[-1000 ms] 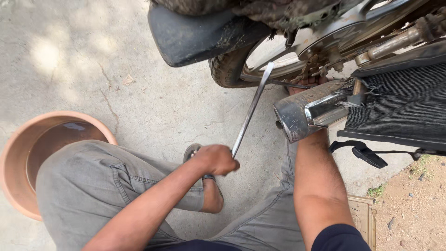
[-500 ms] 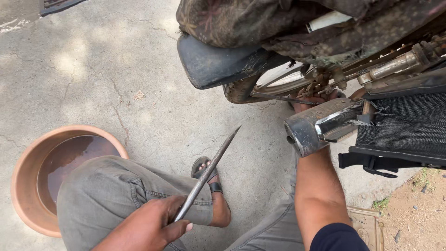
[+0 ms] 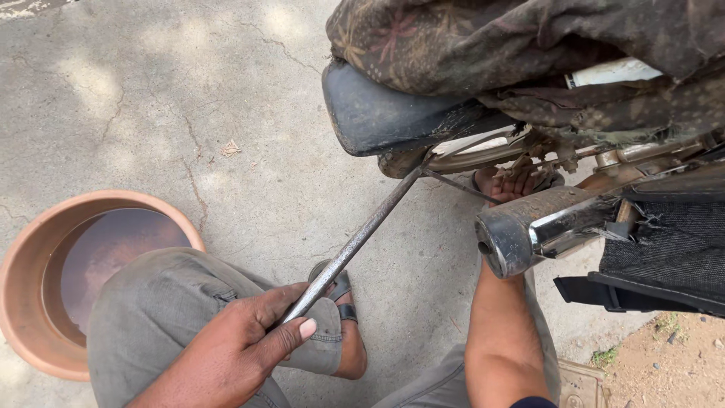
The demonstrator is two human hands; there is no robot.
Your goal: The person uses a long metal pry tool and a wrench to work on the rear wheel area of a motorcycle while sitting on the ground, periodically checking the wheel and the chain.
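Levering step, by my read. Left hand (image 3: 242,344), grip clamped on the near end of a long steel tyre lever (image 3: 355,242); its far tip sits at the rear wheel rim (image 3: 453,160) under the black mudguard (image 3: 385,113). Right hand (image 3: 510,181) reaches behind the chrome exhaust (image 3: 536,230), fingers on the wheel; grip state I cannot tell. Next move calls for a steady downward press. Room: open concrete left; water-filled clay basin (image 3: 30,249) near left knee, exhaust crowds the right.

We find open concrete ground (image 3: 189,98) left of the rear wheel (image 3: 453,155). The mudguard (image 3: 377,113) overhangs the tyre, the exhaust pipe (image 3: 529,230) crosses our right forearm, and the clay basin (image 3: 45,249) blocks the lower left
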